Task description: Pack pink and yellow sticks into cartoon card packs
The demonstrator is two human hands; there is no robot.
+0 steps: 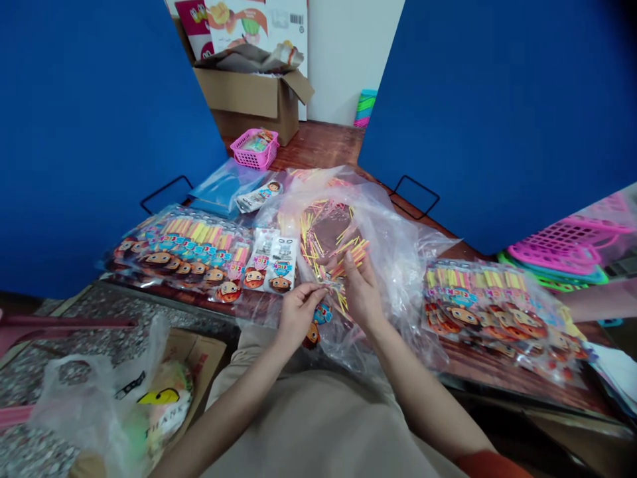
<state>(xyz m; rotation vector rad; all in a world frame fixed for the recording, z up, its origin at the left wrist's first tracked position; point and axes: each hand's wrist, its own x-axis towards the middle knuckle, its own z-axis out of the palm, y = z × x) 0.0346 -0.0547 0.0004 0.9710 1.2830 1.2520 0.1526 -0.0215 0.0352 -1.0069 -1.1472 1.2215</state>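
Room is pretty tight; blue panels (99, 133) close in on both sides of the surface (323, 146), and stacks of filled packets (189, 255) flank the hands, with brown wood showing in the gap at the back. Right hand (365, 289) has its fingers closed around some yellow and pink sticks (357, 255), over the big clear bag (391, 265); their long axis slants, near ends aimed left and toward the lap. Left hand (298, 311) has its fingers pinched on a small packet (312, 332) by the near edge; its bottom points lapward. Much of that packet hides behind the left hand and plastic; can't make out its mouth.
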